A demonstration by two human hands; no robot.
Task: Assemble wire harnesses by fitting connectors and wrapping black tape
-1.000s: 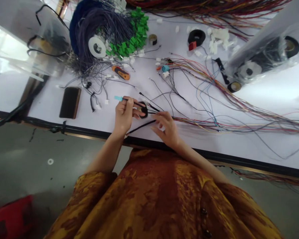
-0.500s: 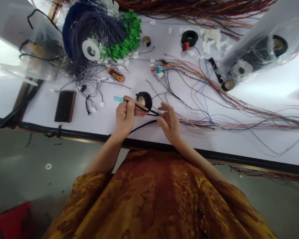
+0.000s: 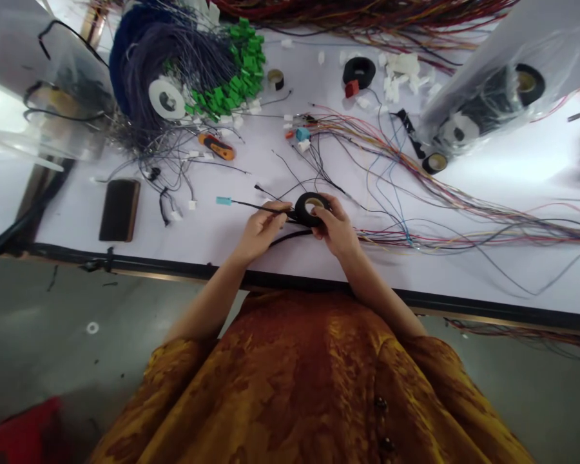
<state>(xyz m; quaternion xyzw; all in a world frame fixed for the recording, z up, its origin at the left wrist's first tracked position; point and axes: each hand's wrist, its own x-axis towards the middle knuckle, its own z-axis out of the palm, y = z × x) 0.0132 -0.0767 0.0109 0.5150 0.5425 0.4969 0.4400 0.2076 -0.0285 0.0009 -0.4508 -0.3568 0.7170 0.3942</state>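
Near the table's front edge, my left hand (image 3: 260, 233) pinches a black-wrapped cable (image 3: 256, 207) that ends in a light blue connector (image 3: 223, 201). My right hand (image 3: 337, 227) grips a roll of black tape (image 3: 305, 218), thumb at its hole. The roll sits against the wires right beside my left fingertips. Below it a thicker black cable (image 3: 290, 236) curves towards the table edge. To the right of my right hand, thin coloured wires (image 3: 386, 238) run along the table. The exact spot where tape meets wire is hidden by fingers and roll.
A dark wallet-like case (image 3: 120, 210) lies at left, an orange-black cutter (image 3: 216, 147) farther back. Behind stand bundled blue wires with green connectors (image 3: 246, 58). Another tape roll (image 3: 359, 71), white connectors (image 3: 401, 71) and a plastic bag of rolls (image 3: 493, 103) lie at back right.
The tape roll has passed from beside my left hand into my right hand, which has closed on it. My left hand has moved right along the cable, away from the blue connector.
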